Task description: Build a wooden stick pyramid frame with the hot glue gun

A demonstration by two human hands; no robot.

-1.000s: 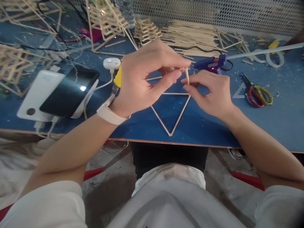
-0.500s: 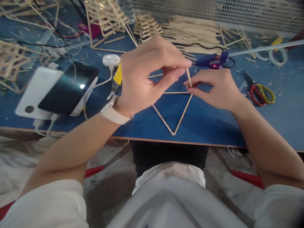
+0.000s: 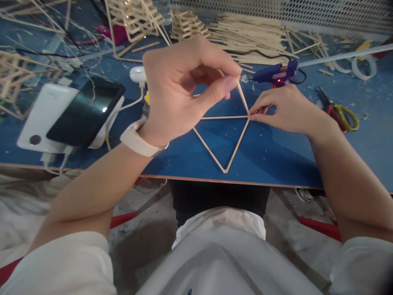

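A flat triangle of thin wooden sticks (image 3: 215, 155) lies on the blue table (image 3: 270, 159), its point toward me. My left hand (image 3: 181, 90) pinches the upper end of another wooden stick (image 3: 243, 99) between thumb and forefinger. That stick slants down to the triangle's right corner. My right hand (image 3: 288, 108) rests on the table there, its fingertips pressed together on the corner where the sticks meet. A pale watch strap sits on my left wrist.
A blue glue gun (image 3: 274, 73) with a red light lies just behind my right hand. Red and yellow scissors (image 3: 337, 110) sit to the right. A phone on a white power bank (image 3: 70, 114) lies left. Stick piles (image 3: 254, 37) and stick frames (image 3: 135, 16) fill the back.
My left hand has lifted the stick's top end up and left. The stick's lower end has come down onto the triangle's right corner, and my right hand has lowered to that corner.
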